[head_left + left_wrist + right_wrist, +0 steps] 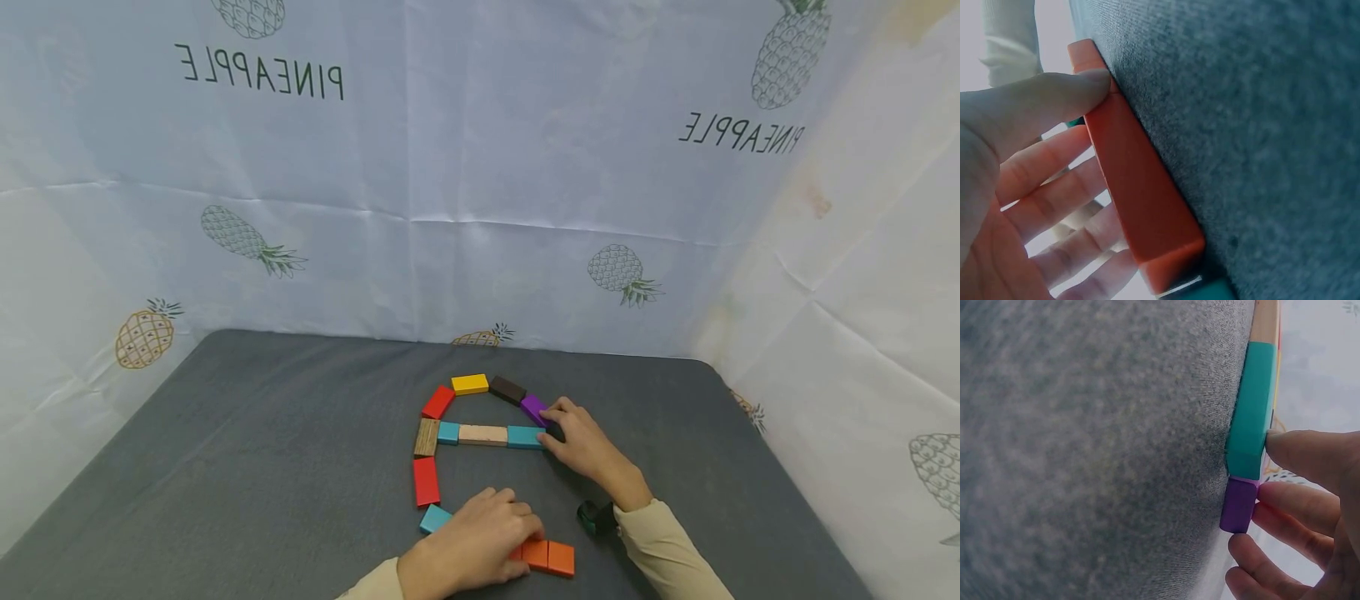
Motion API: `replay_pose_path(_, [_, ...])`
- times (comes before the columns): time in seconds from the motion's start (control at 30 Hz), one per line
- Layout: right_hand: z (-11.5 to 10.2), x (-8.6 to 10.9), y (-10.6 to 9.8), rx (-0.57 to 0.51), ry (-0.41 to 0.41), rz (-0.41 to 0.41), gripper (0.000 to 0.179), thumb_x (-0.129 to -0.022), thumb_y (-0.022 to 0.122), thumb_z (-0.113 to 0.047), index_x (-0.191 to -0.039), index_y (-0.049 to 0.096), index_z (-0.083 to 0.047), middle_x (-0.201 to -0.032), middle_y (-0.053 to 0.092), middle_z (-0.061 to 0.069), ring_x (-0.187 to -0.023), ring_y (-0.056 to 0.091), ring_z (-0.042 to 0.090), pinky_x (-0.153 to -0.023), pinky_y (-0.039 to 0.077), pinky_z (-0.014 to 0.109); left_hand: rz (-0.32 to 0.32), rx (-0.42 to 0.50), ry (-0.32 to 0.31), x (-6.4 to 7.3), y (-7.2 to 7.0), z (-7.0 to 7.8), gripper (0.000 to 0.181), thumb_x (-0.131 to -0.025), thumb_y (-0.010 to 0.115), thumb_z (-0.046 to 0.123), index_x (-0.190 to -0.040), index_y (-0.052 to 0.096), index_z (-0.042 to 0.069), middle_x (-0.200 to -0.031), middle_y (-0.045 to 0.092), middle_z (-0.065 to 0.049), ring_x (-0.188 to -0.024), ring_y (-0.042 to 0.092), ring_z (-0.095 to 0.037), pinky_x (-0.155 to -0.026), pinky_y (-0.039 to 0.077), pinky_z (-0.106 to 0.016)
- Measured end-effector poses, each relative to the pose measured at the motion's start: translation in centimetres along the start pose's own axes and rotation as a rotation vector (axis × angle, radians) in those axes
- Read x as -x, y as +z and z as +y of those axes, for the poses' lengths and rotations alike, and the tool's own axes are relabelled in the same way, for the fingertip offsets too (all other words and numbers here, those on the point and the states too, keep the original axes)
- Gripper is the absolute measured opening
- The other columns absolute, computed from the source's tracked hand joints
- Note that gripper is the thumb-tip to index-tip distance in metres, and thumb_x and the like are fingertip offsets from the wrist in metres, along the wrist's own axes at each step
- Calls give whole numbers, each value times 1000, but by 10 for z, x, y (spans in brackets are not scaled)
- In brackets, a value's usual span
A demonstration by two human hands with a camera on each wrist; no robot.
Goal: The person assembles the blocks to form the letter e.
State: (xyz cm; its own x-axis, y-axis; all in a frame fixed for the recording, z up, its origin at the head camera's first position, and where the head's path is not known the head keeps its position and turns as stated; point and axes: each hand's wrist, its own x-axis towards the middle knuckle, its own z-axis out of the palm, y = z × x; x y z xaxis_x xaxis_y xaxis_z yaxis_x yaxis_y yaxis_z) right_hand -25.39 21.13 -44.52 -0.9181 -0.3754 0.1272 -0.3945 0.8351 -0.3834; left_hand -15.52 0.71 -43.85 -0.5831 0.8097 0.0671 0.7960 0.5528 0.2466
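My left hand (480,533) reaches over a row of orange blocks (536,554) at the front. In the left wrist view, its thumb lies along the near side of a red-orange block (1141,181) and its bent fingers are on the far side, gripping it. My right hand (588,446) is at the right end of the crossbar of blocks. Its thumb touches a teal block (1252,412), while fingertips touch or nearly touch a purple block (1238,505). In the head view, the purple block (534,408) lies slanted beside the index finger.
Above the crossbar, a red block (438,402), a yellow block (470,384) and a dark brown block (507,390) form an arc. A wood-grain block (426,437), another red block and a teal block (435,518) run down the left. Everything lies on a grey cloth-covered table (300,450).
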Motion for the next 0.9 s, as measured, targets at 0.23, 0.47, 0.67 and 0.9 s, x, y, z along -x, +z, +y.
replay_pose_path(0.23, [-1,1,-1,-2,-4,4,39,-92,70,-16,-125,65,4,-115,59,12,-99,58,26,-86,51,46,23,-8,-30,0,1,2,27,-85,78,39,-107,71,26,-94,66,17,-77,44,1,-70,42,-17])
replay_pose_path(0.47, [-1,2,-3,-4,-22,5,39,-92,71,-16,-125,66,4,-113,59,12,-96,59,26,-83,52,45,-4,-41,-8,-10,1,11,33,-87,73,48,-113,69,27,-93,63,17,-76,43,1,-68,38,-16])
replay_pose_path(0.67, [-2,3,-3,-2,-25,4,39,-92,70,-15,-125,65,5,-114,59,12,-97,59,26,-84,52,45,4,-96,17,-17,5,18,27,-86,76,43,-109,70,28,-95,65,17,-78,46,1,-67,38,-15])
replay_pose_path(0.9, [-2,1,-2,3,-15,-2,40,-92,71,-16,-125,65,5,-115,59,13,-100,59,28,-87,51,48,21,-87,0,-18,6,18,25,-86,77,39,-107,71,27,-96,67,16,-79,49,0,-69,40,-16])
